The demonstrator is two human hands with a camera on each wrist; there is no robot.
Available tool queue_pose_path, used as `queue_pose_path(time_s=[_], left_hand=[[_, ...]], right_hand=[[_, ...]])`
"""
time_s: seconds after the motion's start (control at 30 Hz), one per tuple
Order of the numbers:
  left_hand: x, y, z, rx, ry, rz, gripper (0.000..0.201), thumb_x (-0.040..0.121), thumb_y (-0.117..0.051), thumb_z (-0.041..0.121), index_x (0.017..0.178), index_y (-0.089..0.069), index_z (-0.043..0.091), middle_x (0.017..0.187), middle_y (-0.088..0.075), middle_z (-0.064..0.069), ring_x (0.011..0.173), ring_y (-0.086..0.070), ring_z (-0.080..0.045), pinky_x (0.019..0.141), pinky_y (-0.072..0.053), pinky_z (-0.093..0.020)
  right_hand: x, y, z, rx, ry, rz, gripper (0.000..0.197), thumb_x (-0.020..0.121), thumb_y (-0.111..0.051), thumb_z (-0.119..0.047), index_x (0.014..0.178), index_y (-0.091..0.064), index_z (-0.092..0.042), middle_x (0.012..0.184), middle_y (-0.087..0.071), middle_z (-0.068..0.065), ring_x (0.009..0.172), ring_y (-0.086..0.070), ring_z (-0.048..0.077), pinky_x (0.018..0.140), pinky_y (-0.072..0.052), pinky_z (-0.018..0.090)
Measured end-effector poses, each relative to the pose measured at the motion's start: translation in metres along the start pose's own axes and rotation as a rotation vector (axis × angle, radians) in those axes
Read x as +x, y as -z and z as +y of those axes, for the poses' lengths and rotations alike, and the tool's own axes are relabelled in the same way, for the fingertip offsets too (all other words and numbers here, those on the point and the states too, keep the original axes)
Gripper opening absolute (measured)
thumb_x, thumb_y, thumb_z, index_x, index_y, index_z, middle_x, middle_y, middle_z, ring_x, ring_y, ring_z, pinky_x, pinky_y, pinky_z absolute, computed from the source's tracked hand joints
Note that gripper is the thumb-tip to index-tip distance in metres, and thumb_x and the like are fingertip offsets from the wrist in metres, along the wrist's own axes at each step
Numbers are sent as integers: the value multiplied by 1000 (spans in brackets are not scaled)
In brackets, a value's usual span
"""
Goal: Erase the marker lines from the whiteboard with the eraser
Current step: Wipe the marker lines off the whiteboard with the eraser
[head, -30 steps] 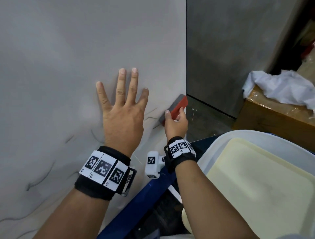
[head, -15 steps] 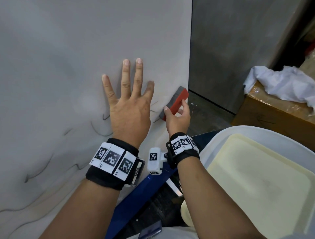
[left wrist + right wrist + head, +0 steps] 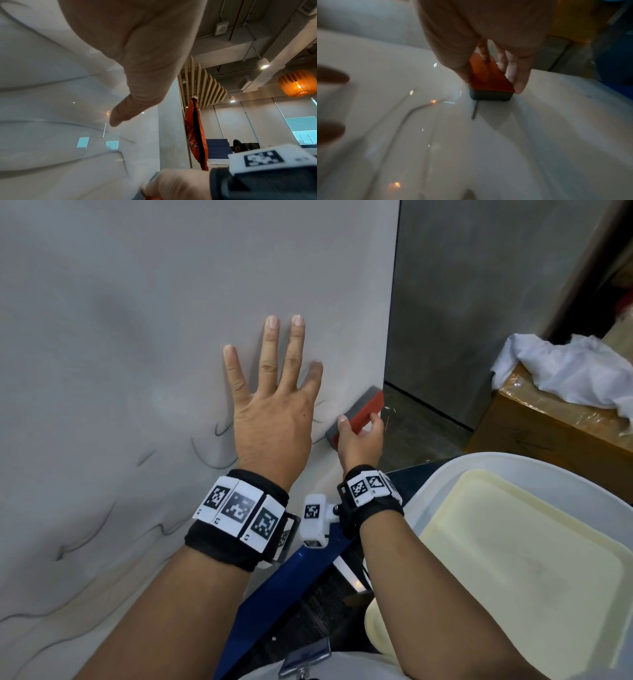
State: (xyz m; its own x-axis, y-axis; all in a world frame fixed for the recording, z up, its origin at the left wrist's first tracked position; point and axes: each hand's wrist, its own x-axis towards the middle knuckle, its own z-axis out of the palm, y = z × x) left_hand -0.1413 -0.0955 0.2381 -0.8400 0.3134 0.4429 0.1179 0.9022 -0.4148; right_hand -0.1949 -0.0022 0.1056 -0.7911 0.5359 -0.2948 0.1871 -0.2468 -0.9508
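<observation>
The whiteboard fills the left of the head view, with dark wavy marker lines low on its left and short strokes near my hands. My left hand lies flat on the board, fingers straight and spread. My right hand grips the red eraser, whose grey felt side presses on the board close to its right edge. In the right wrist view the eraser sits between thumb and fingers, and a short marker line runs out from under it.
A grey wall stands beyond the board's right edge. At right are a brown box with white cloth on it and a white tub with a cream tray. A blue bar runs below my wrists.
My right hand has slid the eraser along the board by its right edge, and the strokes there look shorter. My left hand stays flat on the board. The head view has shifted.
</observation>
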Motion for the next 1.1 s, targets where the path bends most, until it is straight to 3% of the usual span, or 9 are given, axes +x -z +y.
queue_pose_path(time_s=[0.07,0.23,0.37,0.47,0.63,0.8,0.93,1.0,1.1], left_hand=[[-1,1,0,-1,-3,0,78,76,-54,-2,146,-37,29,165,11,-12,150,11,-39,106,14,-68],[0,4,-1,-3,-9,-28,74,78,-42,5,148,-35,29,164,15,-12,150,14,-39,107,13,-68],[-1,4,-1,6,4,-41,79,77,-53,0,148,-35,29,164,16,-11,150,16,-38,106,18,-67],[0,6,-1,7,0,-58,80,77,-48,1,150,-31,30,163,19,-11,149,20,-37,104,24,-66],[-1,11,-2,0,-10,-91,76,79,-29,9,151,-28,29,163,22,-11,148,21,-37,104,24,-65],[-4,13,-5,16,-19,-111,74,81,-25,12,153,-23,28,163,22,-11,149,21,-36,106,20,-64],[-9,13,-9,38,-35,-115,74,84,-19,23,157,-6,25,161,26,-12,148,23,-34,108,20,-61],[-13,12,-11,53,-32,-104,74,85,-18,24,157,-1,23,161,26,-11,148,23,-32,110,19,-59],[-20,7,-15,56,-11,-87,75,87,-20,20,157,7,21,161,26,-10,148,24,-30,111,20,-58]], right_hand=[[3,0,-3,1,-24,17,67,87,-71,-30,145,-38,-28,133,-58,3,115,-59,21,101,-50,43],[-4,3,2,-17,221,-28,62,85,-75,-23,137,-43,-37,130,-53,-2,106,-60,10,91,-52,27],[8,5,3,12,-60,-14,66,87,-72,-24,144,-39,-28,136,-56,4,117,-58,23,100,-51,42],[12,1,-2,45,-146,17,54,86,-71,-23,133,-45,-29,123,-60,0,108,-59,24,98,-51,48],[-12,-1,3,-7,210,-15,62,85,-74,-22,135,-42,-41,131,-54,-1,114,-58,17,95,-51,35],[-15,0,4,-40,144,-6,63,87,-73,-33,140,-40,-36,127,-56,2,114,-59,19,96,-52,39],[-29,-1,7,-81,380,-51,65,85,-76,-28,139,-41,-36,129,-52,-5,111,-56,7,89,-53,22],[-29,-3,10,-82,367,-35,65,86,-75,-31,141,-40,-35,130,-53,-3,113,-56,10,90,-54,26],[-28,-8,3,-62,179,36,65,87,-72,-37,143,-40,-32,128,-56,2,116,-57,18,97,-52,40]])
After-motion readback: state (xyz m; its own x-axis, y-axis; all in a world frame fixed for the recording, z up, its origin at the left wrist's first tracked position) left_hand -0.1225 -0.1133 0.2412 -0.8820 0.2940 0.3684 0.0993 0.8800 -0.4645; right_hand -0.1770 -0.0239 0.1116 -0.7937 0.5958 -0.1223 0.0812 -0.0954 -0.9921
